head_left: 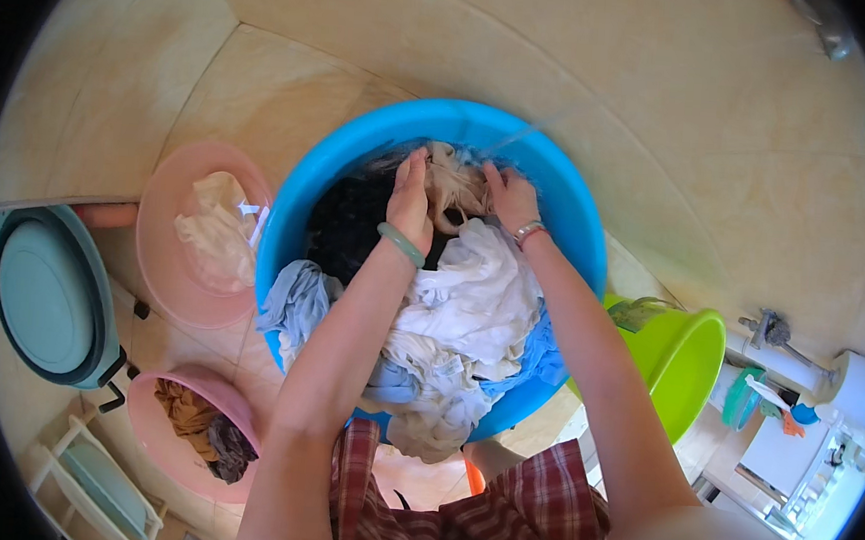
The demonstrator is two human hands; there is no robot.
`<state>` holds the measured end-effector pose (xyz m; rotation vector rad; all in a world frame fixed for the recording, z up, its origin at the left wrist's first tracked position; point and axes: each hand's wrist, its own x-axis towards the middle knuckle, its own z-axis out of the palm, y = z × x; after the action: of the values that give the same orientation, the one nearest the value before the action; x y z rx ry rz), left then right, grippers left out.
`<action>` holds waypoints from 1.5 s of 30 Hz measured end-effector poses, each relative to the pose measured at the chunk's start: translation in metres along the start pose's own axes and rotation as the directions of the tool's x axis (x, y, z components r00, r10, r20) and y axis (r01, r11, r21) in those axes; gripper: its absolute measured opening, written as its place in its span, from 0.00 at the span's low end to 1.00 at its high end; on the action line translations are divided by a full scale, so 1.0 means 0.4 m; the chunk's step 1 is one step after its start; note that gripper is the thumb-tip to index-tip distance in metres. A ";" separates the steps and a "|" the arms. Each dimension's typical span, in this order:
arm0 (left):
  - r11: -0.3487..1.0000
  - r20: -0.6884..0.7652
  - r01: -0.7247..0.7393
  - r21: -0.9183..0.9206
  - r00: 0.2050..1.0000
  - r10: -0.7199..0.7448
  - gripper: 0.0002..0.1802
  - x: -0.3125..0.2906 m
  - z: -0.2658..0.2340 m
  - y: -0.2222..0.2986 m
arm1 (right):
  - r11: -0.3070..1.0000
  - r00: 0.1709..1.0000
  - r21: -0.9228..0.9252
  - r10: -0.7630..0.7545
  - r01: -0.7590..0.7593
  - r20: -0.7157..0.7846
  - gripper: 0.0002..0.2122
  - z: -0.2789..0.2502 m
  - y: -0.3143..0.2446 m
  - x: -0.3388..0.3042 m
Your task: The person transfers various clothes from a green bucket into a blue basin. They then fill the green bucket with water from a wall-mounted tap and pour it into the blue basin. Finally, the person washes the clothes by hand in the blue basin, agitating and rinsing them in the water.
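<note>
Both my hands are at a beige garment [456, 183] in the far part of a large blue tub [591, 231]. My left hand [412, 206], with a green bangle at the wrist, is closed on the garment's left edge, its fingers fairly straight. My right hand [514, 199], wearing a bracelet, pinches the right side of the same cloth. A thin stream of water [522, 136] falls into the tub beside it. Dark cloth [340, 225] lies in the water to the left. Nearer me are piled white garments [476, 293] and light blue cloth [300, 299], partly over the rim.
On the left stand a pink basin [160, 221] with pale cloth, another pink basin [156, 426] with brown and dark cloth, and a folded teal tub [50, 293]. A lime-green bucket [681, 373] and a wall tap [769, 329] are at right. Tiled walls enclose the far side.
</note>
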<state>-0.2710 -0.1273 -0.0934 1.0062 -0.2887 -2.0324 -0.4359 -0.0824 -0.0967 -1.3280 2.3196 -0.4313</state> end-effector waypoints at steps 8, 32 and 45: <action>0.982 -0.015 0.178 0.056 0.984 -0.177 0.32 0.006 0.009 -0.006 | 0.984 0.972 -0.159 -0.042 0.081 0.231 0.14 0.037 0.006 -0.003; 0.815 0.434 0.577 0.061 0.720 -0.542 0.30 -0.348 0.168 0.122 | 0.342 0.966 0.919 -0.095 -0.195 0.240 0.12 -0.242 -0.164 -0.225; 0.594 0.647 0.804 -0.027 0.467 -0.603 0.19 -0.333 0.099 0.053 | -0.181 0.766 0.885 -0.593 -0.428 0.249 0.24 -0.224 -0.176 -0.237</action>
<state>-0.2437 -0.0448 0.0172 0.2186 0.2463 -3.0405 -0.3875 -0.0300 0.0332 -0.4626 0.5021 -1.2693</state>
